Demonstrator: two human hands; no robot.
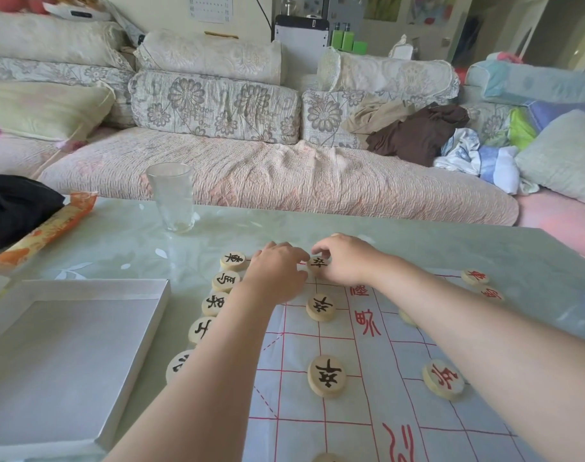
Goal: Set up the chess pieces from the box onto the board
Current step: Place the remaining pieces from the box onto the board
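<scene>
Chess pieces (326,375): pale wooden discs lying flat, each with a character inked in black or red. They sit on and along the board (351,405), a pale sheet ruled with red lines that is spread on the table (418,241).

- Black column: five discs in a row along the board's left edge, from the far disc (233,260) to the near disc (177,363). The near disc is partly hidden by the left forearm.
- Black soldiers: three discs in one line up the board. The near one is largest in view, the middle soldier (320,307) lies beyond it, and the far soldier (319,262) is at the far edge.
- Red discs: one red disc (443,379) on the right half of the board, and a red pair (474,276) close together near the far right corner. Another disc is mostly hidden behind the right forearm.
- Left hand (277,273): palm down over the far left part of the board, just beside the far soldier. Its fingers are bent under and out of sight, so I cannot tell whether it grips anything.
- Right hand (346,260): thumb and forefinger pinch the rim of the far soldier, which lies on the board.
- Box (67,345): white and shallow, lying open side up on the table left of the board, near the black column.
- Glass tumbler (172,196): upright at the table's far side.
- Orange packet (47,228) and black bag (11,208): at the far left of the table, with the packet lying against the bag.
- Sofa (251,175): behind the table, with cushions and loose clothes on it.
</scene>
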